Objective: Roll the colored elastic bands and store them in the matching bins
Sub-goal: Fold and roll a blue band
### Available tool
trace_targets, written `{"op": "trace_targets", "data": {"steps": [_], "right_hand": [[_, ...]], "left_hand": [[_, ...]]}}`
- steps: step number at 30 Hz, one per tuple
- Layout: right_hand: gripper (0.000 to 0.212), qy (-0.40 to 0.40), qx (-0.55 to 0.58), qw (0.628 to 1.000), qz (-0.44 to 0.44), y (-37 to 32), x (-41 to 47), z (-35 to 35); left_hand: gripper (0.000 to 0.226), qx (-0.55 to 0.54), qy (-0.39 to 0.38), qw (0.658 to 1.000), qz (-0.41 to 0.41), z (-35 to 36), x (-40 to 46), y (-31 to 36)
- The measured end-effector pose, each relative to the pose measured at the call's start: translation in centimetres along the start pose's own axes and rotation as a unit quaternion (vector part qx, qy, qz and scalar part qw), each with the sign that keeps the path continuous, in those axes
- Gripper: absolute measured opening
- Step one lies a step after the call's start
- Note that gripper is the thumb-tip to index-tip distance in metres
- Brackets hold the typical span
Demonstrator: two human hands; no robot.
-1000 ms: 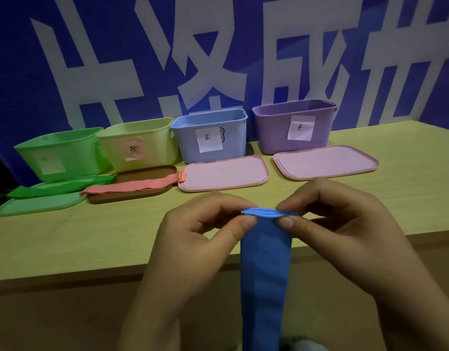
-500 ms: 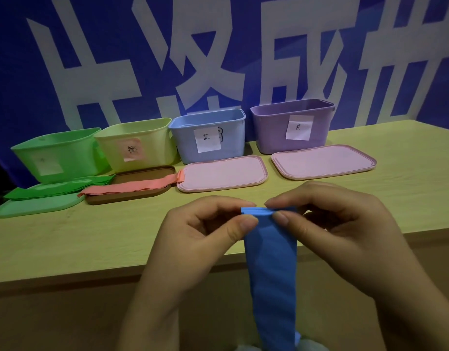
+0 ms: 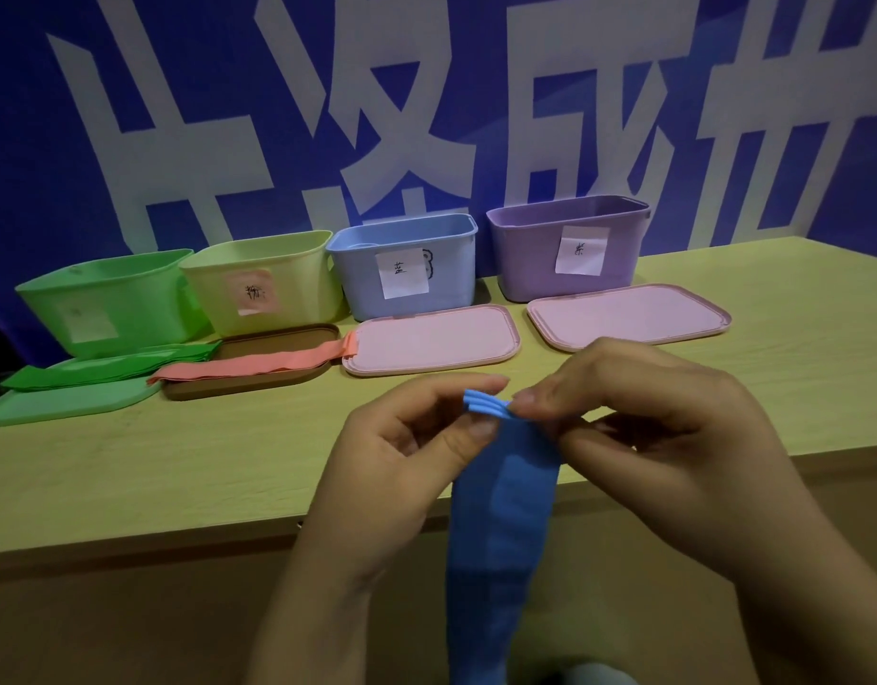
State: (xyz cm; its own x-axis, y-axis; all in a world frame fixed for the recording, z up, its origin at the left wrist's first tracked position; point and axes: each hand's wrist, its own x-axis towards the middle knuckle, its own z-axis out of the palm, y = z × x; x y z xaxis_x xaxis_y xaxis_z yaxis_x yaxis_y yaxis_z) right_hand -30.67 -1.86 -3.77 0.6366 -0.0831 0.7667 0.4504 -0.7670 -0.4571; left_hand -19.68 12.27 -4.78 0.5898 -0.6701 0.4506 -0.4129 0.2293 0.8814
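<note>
Both hands, left hand (image 3: 397,452) and right hand (image 3: 639,437), pinch the blue band's (image 3: 501,526) folded top just off the table's (image 3: 179,462) near edge, its length hanging downward, apparently toward the floor.

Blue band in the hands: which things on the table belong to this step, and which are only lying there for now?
In use now:
- blue band
- left hand and right hand, both pinching its top end
- blue bin

Lying about for now:
- green band, pink band
- green bin, yellow bin, purple bin
- four lids
</note>
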Motion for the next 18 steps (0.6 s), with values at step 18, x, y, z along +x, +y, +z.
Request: {"op": "trace_targets", "data": {"steps": [18], "right_hand": [[0.015, -0.047, -0.158, 0.985, -0.041, 0.6, 0.6, 0.6]], "left_hand": [[0.037, -0.179, 0.099, 0.966, -0.157, 1.2, -0.3, -0.8]]}}
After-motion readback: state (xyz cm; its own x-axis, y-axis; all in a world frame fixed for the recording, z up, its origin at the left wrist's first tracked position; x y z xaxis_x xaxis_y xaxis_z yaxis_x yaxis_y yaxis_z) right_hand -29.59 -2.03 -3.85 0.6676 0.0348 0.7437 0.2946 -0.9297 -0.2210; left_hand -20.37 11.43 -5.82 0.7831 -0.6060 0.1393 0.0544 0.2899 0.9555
